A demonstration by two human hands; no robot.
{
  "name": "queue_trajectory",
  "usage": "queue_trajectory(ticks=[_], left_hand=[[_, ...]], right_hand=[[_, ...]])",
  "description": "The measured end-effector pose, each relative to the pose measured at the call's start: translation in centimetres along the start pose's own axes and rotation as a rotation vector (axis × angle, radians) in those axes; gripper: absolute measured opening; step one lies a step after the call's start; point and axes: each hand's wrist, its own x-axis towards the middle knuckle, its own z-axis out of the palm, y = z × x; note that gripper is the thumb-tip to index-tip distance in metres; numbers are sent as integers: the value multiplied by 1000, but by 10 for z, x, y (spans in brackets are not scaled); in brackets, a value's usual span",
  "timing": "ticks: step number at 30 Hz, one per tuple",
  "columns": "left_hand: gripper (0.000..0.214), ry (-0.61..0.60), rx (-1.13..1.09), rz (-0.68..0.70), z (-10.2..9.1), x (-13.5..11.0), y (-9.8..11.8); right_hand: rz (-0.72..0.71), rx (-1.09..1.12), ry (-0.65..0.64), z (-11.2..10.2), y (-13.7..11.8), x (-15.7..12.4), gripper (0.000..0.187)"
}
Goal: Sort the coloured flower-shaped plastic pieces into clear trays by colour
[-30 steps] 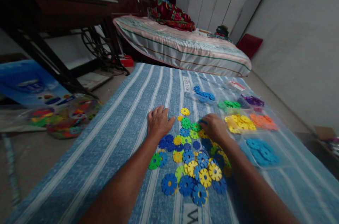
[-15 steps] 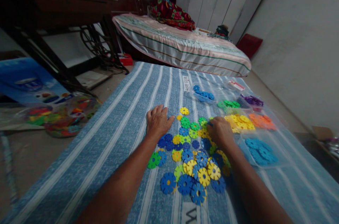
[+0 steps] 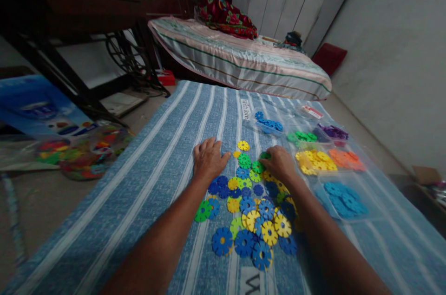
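Observation:
A loose pile of flat plastic flower-shaped discs point(image 3: 252, 213) in blue, yellow and green lies on a blue striped mat point(image 3: 153, 179). My left hand point(image 3: 208, 159) rests flat on the mat at the pile's left edge, fingers stretched out. Over the far right part of the pile, my right hand point(image 3: 280, 163) has its fingers curled down onto a green disc point(image 3: 264, 156); whether it grips the disc is hidden. Clear trays to the right hold sorted discs: yellow point(image 3: 313, 161), orange point(image 3: 343, 158), green point(image 3: 301, 137), purple point(image 3: 333, 132), blue point(image 3: 344, 195) and darker blue point(image 3: 269, 124).
A low mattress point(image 3: 240, 60) with a striped cover lies beyond the mat. At the left stand a dark treadle table point(image 3: 73, 11), a blue box point(image 3: 38, 107) and a clear bag of mixed discs point(image 3: 80, 153). A grey wall point(image 3: 393, 53) runs along the right.
My right hand has shifted a little left and away, from the yellow tray's edge onto a green disc. My left hand has stayed put.

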Motion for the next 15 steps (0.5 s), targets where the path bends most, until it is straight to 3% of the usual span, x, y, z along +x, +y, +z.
queue_trajectory(ticks=[5,9,15], left_hand=[[42,-15,4,-6,-1,0,1],[42,-14,-5,-5,-2,0,1],[41,-2,-14,-2,-2,0,1]], right_hand=[[22,394,99,2,4,3,15],[12,707,172,2,7,7,24],[13,826,285,-14,29,17,29]])
